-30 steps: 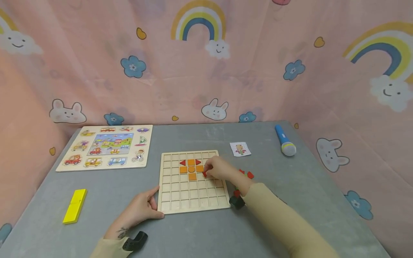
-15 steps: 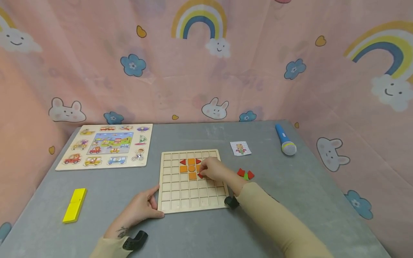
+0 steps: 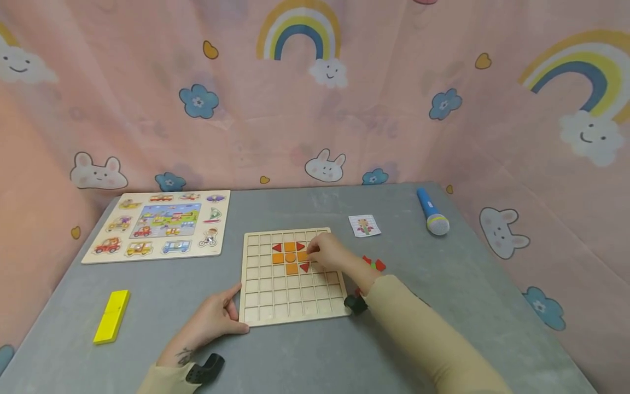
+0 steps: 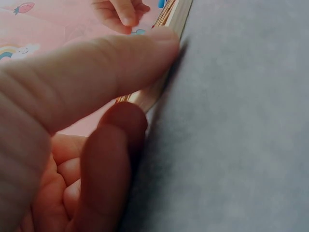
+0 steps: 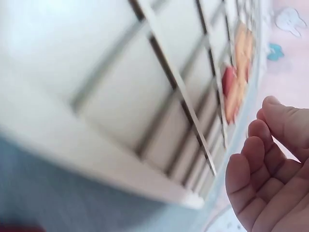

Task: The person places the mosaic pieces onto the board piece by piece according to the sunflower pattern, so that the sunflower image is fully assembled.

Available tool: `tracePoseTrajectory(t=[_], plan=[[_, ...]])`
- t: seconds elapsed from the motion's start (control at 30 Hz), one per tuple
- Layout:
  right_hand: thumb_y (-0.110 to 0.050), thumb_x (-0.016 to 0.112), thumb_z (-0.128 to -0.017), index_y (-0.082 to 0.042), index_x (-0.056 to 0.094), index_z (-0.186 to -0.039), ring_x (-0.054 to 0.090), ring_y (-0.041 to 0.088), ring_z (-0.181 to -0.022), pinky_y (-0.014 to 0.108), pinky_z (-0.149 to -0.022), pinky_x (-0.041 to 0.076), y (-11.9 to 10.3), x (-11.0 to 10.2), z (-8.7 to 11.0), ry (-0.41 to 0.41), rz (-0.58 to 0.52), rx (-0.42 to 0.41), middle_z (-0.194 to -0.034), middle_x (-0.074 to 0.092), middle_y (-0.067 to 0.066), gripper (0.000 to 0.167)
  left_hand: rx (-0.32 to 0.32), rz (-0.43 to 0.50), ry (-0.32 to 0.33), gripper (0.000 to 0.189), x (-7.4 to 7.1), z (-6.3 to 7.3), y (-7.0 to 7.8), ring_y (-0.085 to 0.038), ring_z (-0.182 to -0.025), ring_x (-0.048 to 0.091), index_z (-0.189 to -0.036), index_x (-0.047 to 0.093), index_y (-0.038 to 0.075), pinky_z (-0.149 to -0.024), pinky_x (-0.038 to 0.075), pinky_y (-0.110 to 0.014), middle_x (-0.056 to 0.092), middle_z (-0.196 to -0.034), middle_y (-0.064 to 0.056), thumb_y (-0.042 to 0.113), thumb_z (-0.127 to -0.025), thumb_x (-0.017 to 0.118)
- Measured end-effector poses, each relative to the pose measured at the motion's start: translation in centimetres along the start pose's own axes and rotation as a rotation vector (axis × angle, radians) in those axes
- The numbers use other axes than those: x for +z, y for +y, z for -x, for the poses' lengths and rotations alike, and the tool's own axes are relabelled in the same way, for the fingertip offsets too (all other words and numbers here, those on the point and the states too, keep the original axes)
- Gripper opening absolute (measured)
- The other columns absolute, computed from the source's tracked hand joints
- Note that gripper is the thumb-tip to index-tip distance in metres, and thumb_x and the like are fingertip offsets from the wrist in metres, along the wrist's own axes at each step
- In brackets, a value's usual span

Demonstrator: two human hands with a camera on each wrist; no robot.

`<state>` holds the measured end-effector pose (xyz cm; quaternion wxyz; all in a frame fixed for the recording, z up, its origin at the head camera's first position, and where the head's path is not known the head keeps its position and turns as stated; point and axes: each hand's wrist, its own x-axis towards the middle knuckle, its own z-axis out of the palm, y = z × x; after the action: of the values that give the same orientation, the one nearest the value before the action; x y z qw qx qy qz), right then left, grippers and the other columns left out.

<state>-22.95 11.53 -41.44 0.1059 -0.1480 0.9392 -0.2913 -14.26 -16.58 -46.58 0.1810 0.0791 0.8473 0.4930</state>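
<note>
A wooden grid board (image 3: pixel 280 312) lies on the grey table. My left hand (image 3: pixel 214 316) grips its near-left corner; the left wrist view shows the thumb (image 4: pixel 116 63) against one edge and curled fingers beside the corner. Orange squares form a cross around an orange disc (image 3: pixel 291 257) in the grid. Red triangles sit above its left and right arms, and another red triangle (image 3: pixel 304 267) lies below the right arm. My right hand (image 3: pixel 331 253) hovers over the board's right part, fingers loosely bent. Nothing shows between its thumb and fingers in the right wrist view.
Several loose red and green pieces (image 3: pixel 380 265) lie right of the board, partly behind the right arm. A small picture card (image 3: pixel 365 225) and a blue toy microphone (image 3: pixel 433 213) are farther back. At left are a vehicle puzzle (image 3: pixel 206 249) and a yellow block (image 3: pixel 112 317).
My right hand set the red triangle below the cross's right arm, let go of it and lifted slightly away. The left hand stays at the board's corner.
</note>
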Motion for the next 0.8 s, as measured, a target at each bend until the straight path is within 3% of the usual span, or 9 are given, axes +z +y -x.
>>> tracePoseTrajectory(t=[0.1, 0.2, 0.3, 0.4, 0.57, 0.8], plan=[[-0.006, 0.06, -0.087, 0.002, 0.069, -0.093, 0.059, 0.02, -0.078, 0.031, -0.07, 0.048, 0.8, -1.6, 0.3, 0.018, 0.003, 0.041, -0.09, 0.067, 0.011, 0.013, 0.01, 0.001, -0.006, 0.103, 0.0, -0.1, 0.1, -0.01, -0.05, 0.042, -0.141, 0.03, -0.006, -0.044, 0.035, -0.023, 0.052, -0.065, -0.005, 0.006, -0.055, 0.086], [-0.007, 0.06, -0.088, 0.001, 0.069, -0.094, 0.058, 0.02, -0.076, 0.033, -0.067, 0.048, 1.9, -3.3, 0.9, 0.049, 0.09, 0.091, -0.092, 0.066, 0.012, 0.014, 0.023, -0.007, -0.011, 0.102, 0.0, -0.2, 0.0, -0.01, -0.049, 0.042, -0.141, 0.029, -0.007, -0.044, 0.034, -0.023, 0.052, -0.064, -0.005, 0.005, -0.056, 0.085], [-0.006, 0.06, -0.085, -0.002, 0.068, -0.083, 0.053, 0.017, -0.067, 0.032, -0.061, 0.044, 3.2, -4.3, 1.7, 0.046, 0.25, 0.182, -0.084, 0.065, 0.009, 0.01, 0.023, -0.016, -0.008, 0.103, 0.0, -0.2, -0.1, -0.01, -0.049, 0.042, -0.141, 0.029, -0.007, -0.043, 0.034, -0.023, 0.051, -0.063, -0.005, 0.005, -0.056, 0.085], [-0.009, 0.063, -0.08, -0.004, 0.061, -0.068, 0.046, 0.016, -0.059, 0.03, -0.055, 0.039, 4.4, -4.6, 2.4, -0.008, 0.358, 0.293, -0.069, 0.059, 0.005, 0.014, 0.016, -0.02, 0.001, 0.103, 0.0, -0.2, -0.2, -0.011, -0.048, 0.042, -0.141, 0.03, -0.006, -0.043, 0.034, -0.024, 0.052, -0.062, -0.005, 0.005, -0.055, 0.086], [-0.024, 0.071, -0.077, -0.009, 0.057, -0.063, 0.048, 0.017, -0.058, 0.031, -0.056, 0.038, 5.7, -4.5, 3.2, -0.056, 0.373, 0.457, -0.064, 0.054, 0.003, 0.025, 0.012, -0.021, 0.011, 0.103, 0.0, -0.2, -0.1, -0.011, -0.048, 0.042, -0.141, 0.031, -0.005, -0.043, 0.034, -0.024, 0.052, -0.063, -0.005, 0.005, -0.054, 0.086], [-0.011, 0.063, -0.076, -0.008, 0.057, -0.066, 0.048, 0.021, -0.063, 0.036, -0.058, 0.039, 6.3, -4.2, 3.4, -0.029, 0.436, 0.46, -0.072, 0.056, 0.006, 0.013, 0.008, -0.017, 0.008, 0.104, 0.1, -0.2, 0.1, -0.012, -0.05, 0.043, -0.141, 0.031, -0.006, -0.043, 0.035, -0.024, 0.052, -0.063, -0.005, 0.005, -0.053, 0.086]])
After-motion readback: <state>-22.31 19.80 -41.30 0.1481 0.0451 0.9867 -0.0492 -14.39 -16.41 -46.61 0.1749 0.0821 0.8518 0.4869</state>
